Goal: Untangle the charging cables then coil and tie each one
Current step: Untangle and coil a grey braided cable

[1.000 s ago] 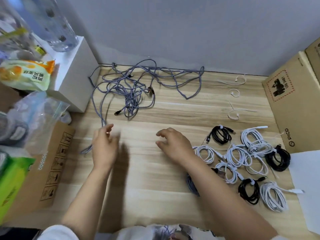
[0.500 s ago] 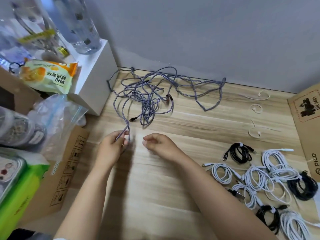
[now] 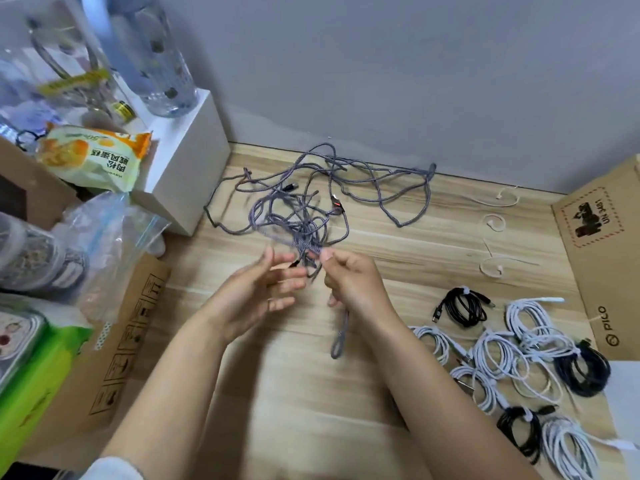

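— What have your hands got, seen from the head camera?

— My right hand (image 3: 349, 282) is curled round a grey braided cable (image 3: 337, 336); a doubled loop of it hangs below my fist, just over the wooden table (image 3: 311, 393). My left hand (image 3: 256, 296) faces it, fingers spread and fairly straight. A black plug (image 3: 294, 263) sits by those fingertips, though I cannot tell if I'm touching it.

— And the rest of the cables?

— The grey tangle (image 3: 304, 216) lies just beyond both hands, strands running up from my right fist into it. Off to the right of my right forearm sit the coiled white cables (image 3: 502, 355) and coiled black cables (image 3: 464, 306), already tied. Loose ties (image 3: 491, 266) lie beyond those.
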`<state>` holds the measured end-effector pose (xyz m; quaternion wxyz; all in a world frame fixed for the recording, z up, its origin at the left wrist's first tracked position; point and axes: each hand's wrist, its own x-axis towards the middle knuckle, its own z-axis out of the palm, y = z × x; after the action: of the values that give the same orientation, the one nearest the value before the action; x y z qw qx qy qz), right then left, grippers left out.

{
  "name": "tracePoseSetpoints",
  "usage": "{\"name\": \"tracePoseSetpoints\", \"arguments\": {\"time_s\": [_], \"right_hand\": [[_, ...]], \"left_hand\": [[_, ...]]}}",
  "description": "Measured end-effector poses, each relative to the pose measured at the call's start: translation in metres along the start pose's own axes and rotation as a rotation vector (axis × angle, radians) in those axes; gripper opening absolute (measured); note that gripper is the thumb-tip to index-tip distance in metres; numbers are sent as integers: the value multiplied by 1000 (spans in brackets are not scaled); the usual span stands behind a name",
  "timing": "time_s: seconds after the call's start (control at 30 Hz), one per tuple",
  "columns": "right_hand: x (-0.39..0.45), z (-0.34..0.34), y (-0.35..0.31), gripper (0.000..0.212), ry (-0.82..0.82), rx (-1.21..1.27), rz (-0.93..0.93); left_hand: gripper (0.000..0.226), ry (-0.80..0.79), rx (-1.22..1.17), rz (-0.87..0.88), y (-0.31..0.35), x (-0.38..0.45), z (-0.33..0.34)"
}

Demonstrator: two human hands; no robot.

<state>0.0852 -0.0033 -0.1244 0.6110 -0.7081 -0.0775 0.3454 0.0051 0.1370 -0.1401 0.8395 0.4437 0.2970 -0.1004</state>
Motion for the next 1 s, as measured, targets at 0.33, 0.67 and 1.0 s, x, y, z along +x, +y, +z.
{"name": "tracePoseSetpoints", "arguments": {"time_s": [0.33, 0.67, 1.0], "right_hand": [[-16, -26, 21, 29, 290, 358, 127], [-19, -20, 31, 26, -70, 57, 147], [-9, 9, 32, 19, -121, 112, 122]], "left_hand": [[29, 208, -74, 153, 40, 28, -2], [25, 79, -193, -77, 33, 27, 11], [18, 257, -71, 237, -5, 12, 48]]}}
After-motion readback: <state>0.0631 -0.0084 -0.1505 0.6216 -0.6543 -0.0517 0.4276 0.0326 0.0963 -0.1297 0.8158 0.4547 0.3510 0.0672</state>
